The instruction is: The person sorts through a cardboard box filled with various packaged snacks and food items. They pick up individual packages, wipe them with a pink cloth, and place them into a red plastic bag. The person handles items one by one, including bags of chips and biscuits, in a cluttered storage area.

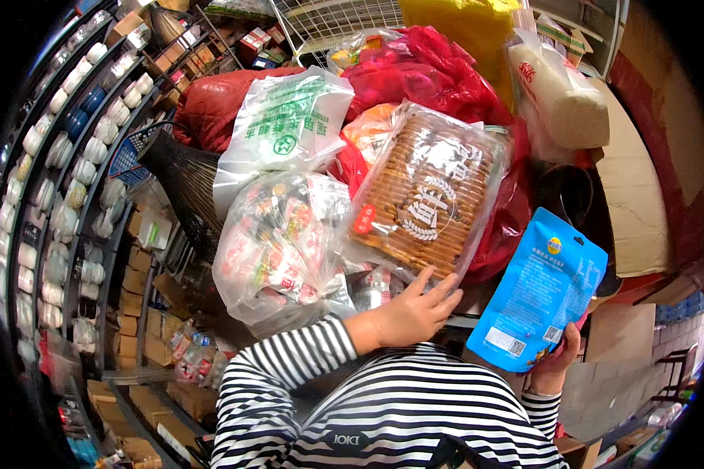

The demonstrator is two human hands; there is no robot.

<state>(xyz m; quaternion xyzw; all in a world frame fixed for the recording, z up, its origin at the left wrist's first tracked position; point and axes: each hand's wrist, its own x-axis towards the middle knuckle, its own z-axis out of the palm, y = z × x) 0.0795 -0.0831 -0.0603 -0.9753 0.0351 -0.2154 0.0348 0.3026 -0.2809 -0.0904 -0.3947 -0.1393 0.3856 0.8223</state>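
A large clear plastic pack of brown finger-shaped biscuits [425, 190] leans on the pile before me, printed in white with a red sticker. My left hand [413, 313] lies at its lower edge, fingers spread, fingertips against the wrapper. At the right, my right hand [554, 360] grips the lower corner of a blue stand-up pouch [540, 293], thumb in front. Its printed face with codes is towards me. Left of the biscuits sits a clear plastic bag [281, 246] filled with small wrapped packets. Behind the biscuits is a red plastic bag [422, 76].
A white bag with green print [293, 117] lies above the packets, beside a dark woven basket [182, 182]. Shelves with bowls [82, 170] line the left. A white wire basket [340, 23] and yellow bag [460, 41] stand behind; a tissue pack [563, 99] and cardboard [633, 187] are right.
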